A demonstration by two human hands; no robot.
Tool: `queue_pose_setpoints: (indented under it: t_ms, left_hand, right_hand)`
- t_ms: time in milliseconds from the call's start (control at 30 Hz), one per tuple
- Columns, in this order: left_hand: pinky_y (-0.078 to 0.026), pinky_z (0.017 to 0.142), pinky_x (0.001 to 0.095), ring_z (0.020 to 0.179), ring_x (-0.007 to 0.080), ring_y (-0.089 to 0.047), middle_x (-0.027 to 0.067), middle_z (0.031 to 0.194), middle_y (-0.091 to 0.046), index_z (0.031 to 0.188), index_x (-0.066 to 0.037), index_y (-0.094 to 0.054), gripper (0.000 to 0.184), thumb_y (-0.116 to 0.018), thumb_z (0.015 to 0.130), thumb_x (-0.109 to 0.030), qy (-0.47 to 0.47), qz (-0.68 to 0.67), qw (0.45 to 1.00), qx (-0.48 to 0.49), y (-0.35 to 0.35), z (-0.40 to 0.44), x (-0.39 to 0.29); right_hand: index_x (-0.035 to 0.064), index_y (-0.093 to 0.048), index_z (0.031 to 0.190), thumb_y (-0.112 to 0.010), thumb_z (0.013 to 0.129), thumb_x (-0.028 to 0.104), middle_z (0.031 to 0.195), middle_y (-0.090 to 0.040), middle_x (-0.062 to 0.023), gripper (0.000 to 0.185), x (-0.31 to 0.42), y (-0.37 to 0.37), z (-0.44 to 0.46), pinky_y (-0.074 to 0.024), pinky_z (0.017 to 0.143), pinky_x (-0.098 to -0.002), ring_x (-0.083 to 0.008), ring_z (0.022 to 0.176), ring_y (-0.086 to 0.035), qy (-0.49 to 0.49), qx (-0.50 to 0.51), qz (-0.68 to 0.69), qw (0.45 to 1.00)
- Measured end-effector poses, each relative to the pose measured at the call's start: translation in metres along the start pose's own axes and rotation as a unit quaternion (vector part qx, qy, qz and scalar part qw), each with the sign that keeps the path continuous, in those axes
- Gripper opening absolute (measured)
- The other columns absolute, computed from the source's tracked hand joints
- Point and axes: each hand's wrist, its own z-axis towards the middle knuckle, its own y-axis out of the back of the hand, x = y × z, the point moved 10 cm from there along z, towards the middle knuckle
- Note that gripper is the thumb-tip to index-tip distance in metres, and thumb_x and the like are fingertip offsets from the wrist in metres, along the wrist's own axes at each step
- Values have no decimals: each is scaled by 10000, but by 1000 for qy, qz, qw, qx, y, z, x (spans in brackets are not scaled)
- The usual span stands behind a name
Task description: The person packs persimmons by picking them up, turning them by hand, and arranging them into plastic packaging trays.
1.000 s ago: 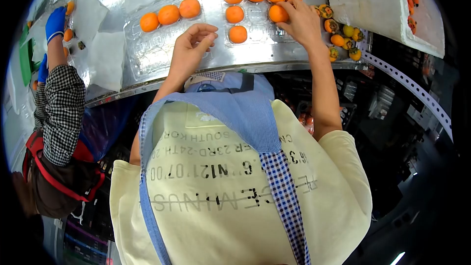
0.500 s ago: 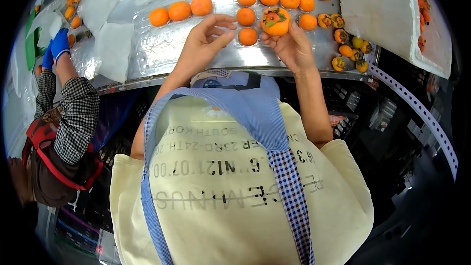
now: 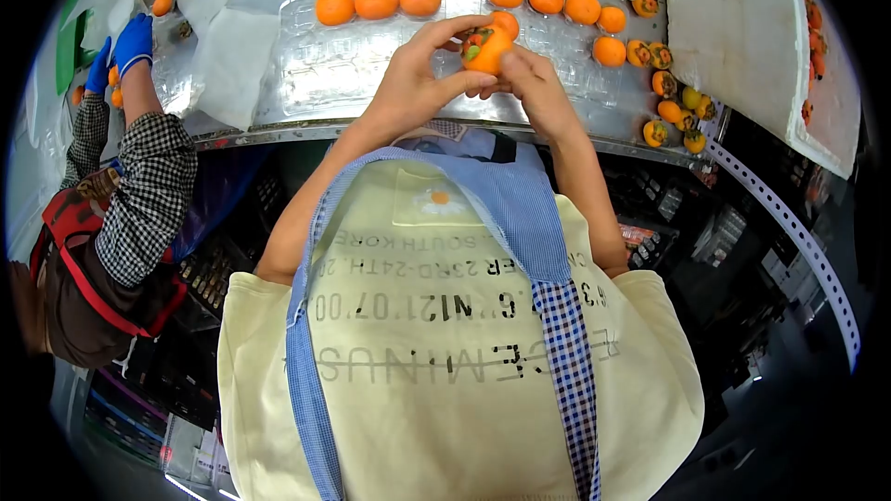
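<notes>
Both my hands hold one orange persimmon (image 3: 485,51) above the near edge of the metal table, its green leafy cap turned toward the left. The fingers of my left hand (image 3: 419,72) curl over its far side, with the thumb beneath. My right hand (image 3: 540,91) grips it from the right. Just behind it, another persimmon (image 3: 505,22) is partly covered. More persimmons (image 3: 582,7) sit in a row in a clear plastic tray (image 3: 566,74). To the left, a second clear tray (image 3: 297,56) bears three persimmons (image 3: 377,1) along its far side.
Several loose persimmons (image 3: 669,111) with caps showing lie at the right, beside a white foam box (image 3: 724,37). At far left a co-worker's blue-gloved hands (image 3: 133,40) are near other persimmons. White sheets (image 3: 227,70) lie between us.
My right hand has brought the persimmon left, and my left hand has closed on it. The fruit has turned, cap now leftward. The view has shifted slightly.
</notes>
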Motion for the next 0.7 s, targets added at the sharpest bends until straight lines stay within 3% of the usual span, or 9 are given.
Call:
queue_pose_setpoints:
  t_ms: [67, 200, 267, 300, 367, 467, 533, 600, 700]
  left_hand:
    - [-410, 947, 319, 1047, 174, -544, 66, 1167, -583, 1248, -49, -519, 551, -722, 741, -117, -20, 29, 999, -10, 5, 1, -4]
    - [-415, 945, 321, 1036, 174, -558, 82, 1150, -591, 1239, -31, -522, 459, -660, 827, -180, -5, 30, 999, -26, 10, -5, -1]
    - [-427, 926, 322, 1025, 178, -566, 98, 1129, -590, 1219, -4, -526, 450, -617, 870, -273, 81, -130, 987, -45, 10, -14, 18]
    - [-433, 917, 322, 1019, 180, -570, 106, 1118, -590, 1209, 9, -527, 462, -595, 892, -320, 122, -208, 969, -54, 6, -20, 28]
    - [-428, 936, 338, 1047, 196, -569, 129, 1126, -591, 1218, 24, -503, 508, -462, 942, -401, 137, -249, 957, -50, 2, -30, 31]
    - [-433, 937, 350, 1068, 213, -568, 140, 1126, -593, 1227, 33, -477, 600, -368, 957, -492, 161, -283, 945, -18, -10, -41, 35]
    - [-444, 912, 344, 1044, 207, -577, 138, 1109, -601, 1207, 29, -490, 627, -346, 952, -525, 176, -292, 940, 0, -16, -46, 33]
    - [-459, 873, 328, 990, 188, -596, 132, 1079, -618, 1161, 21, -527, 633, -328, 950, -542, 189, -297, 936, 3, -18, -50, 29]
    - [-476, 789, 306, 860, 155, -607, 98, 951, -641, 1053, -7, -579, 614, -323, 947, -554, 233, -291, 926, 67, -18, -55, 46]
  right_hand:
    - [-69, -570, 1057, -380, 962, 443, 837, -646, -129, 555, 27, -10, 2, -505, 711, -307, -205, 770, -635, 80, -55, -172, 980]
    - [-33, -595, 996, -349, 962, 475, 791, -637, -111, 565, 5, -8, 4, -479, 697, -281, -167, 725, -607, -6, -38, -93, 995]
    - [-11, -604, 961, -326, 962, 491, 777, -635, -103, 574, 3, -2, -4, -468, 695, -271, -152, 721, -595, -2, -49, -78, 996]
    - [13, -597, 963, -455, 942, 410, 817, -641, -83, 422, 8, 3, -10, -466, 692, -269, -139, 742, -586, 25, -58, -85, 994]
    - [20, -592, 998, -555, 897, 315, 858, -642, -71, 314, 35, -1, -24, -469, 694, -267, -139, 757, -587, 182, -130, -197, 955]
    - [35, -585, 1061, -655, 820, 183, 921, -636, -55, 291, 64, -27, -41, -468, 715, -260, -140, 798, -588, 324, -157, -324, 875]
    - [33, -579, 1100, -671, 804, 154, 958, -631, -59, 333, 64, -35, -43, -464, 742, -260, -145, 831, -589, 328, -143, -337, 871]
    - [17, -573, 1132, -654, 826, 181, 989, -628, -76, 357, 47, -36, -38, -459, 776, -266, -154, 862, -590, 272, -118, -289, 910]
    - [-25, -561, 1155, -628, 852, 207, 1024, -618, -99, 388, 2, -13, -23, -457, 795, -268, -167, 891, -588, 138, -99, -17, 985]
